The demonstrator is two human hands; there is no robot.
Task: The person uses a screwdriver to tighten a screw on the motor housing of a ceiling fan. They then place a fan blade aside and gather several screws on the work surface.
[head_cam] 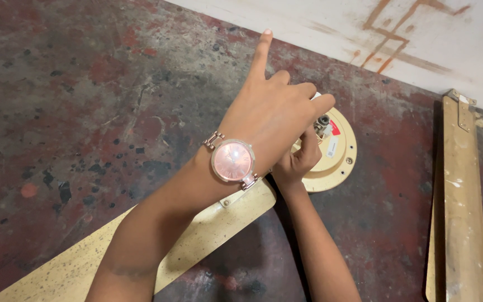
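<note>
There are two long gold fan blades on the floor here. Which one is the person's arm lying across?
The blade at the lower left, running diagonally toward the round motor housing. The left hand and its forearm cross over it. The other blade lies apart at the right edge, untouched.

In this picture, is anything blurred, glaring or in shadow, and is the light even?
Head view: the light is soft and fairly even, without strong glare; the watch face shows only a faint sheen. The left hand is sharp and close, hiding part of the fan motor. A dark shadow lies under the forearms, around the right hand. The blade at right looks slightly stretched.
</note>
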